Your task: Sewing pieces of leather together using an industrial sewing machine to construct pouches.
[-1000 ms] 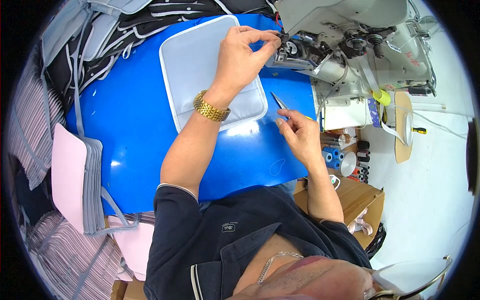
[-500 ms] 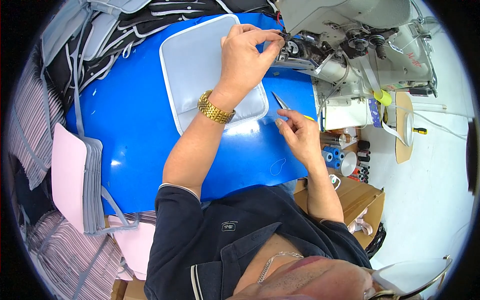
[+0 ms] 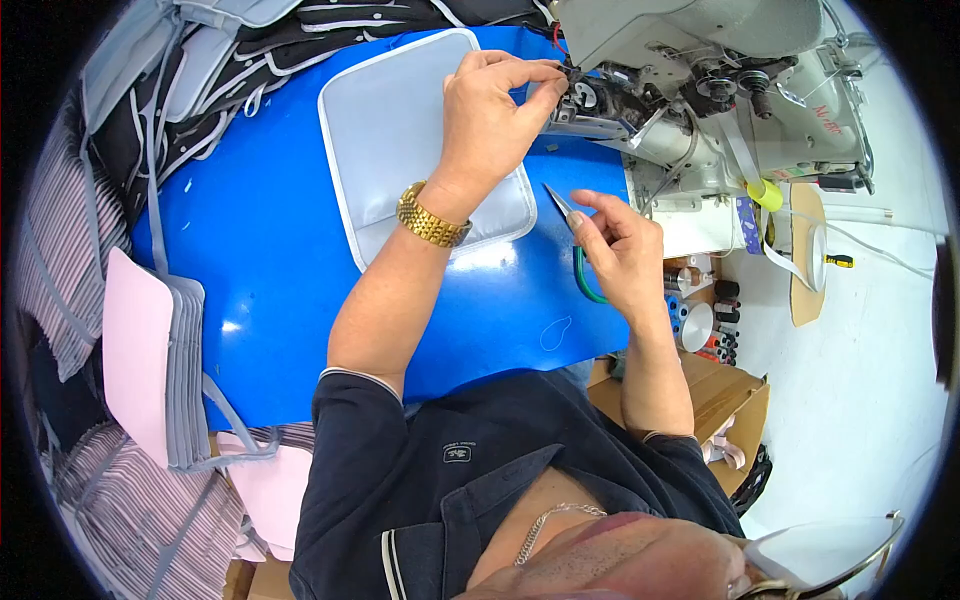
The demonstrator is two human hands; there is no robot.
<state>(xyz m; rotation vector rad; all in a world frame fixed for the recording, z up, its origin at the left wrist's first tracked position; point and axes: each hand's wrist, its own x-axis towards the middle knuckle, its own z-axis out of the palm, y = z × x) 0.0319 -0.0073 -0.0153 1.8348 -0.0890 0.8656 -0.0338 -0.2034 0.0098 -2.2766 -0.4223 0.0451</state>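
Observation:
At the head of the sewing machine (image 3: 700, 90), my left hand (image 3: 500, 110) is closed in a pinch beside the needle area. Whatever lies between its fingertips is too small to make out. Beneath that hand and wrist a grey panel (image 3: 385, 130) with white piped edges lies flat on the blue table (image 3: 270, 270). My right hand (image 3: 620, 245) is over a pair of scissors (image 3: 582, 275), thumb and fingers apart. The scissors' pointed blades and a green handle loop show; the hand covers the rest. A loose loop of pale thread (image 3: 555, 333) lies near the table's front edge.
Stacked pink-and-grey panels (image 3: 140, 360) stand at the left edge, near striped fabric pieces (image 3: 70, 250). Dark piped pieces (image 3: 290, 50) are heaped at the back. On the right are thread spools (image 3: 725, 320), a cardboard box (image 3: 740, 400) and a tape roll (image 3: 818, 260).
My right hand has shifted slightly right, uncovering the green handle loop; the scissors' blades stay in place. My left hand stays at the machine.

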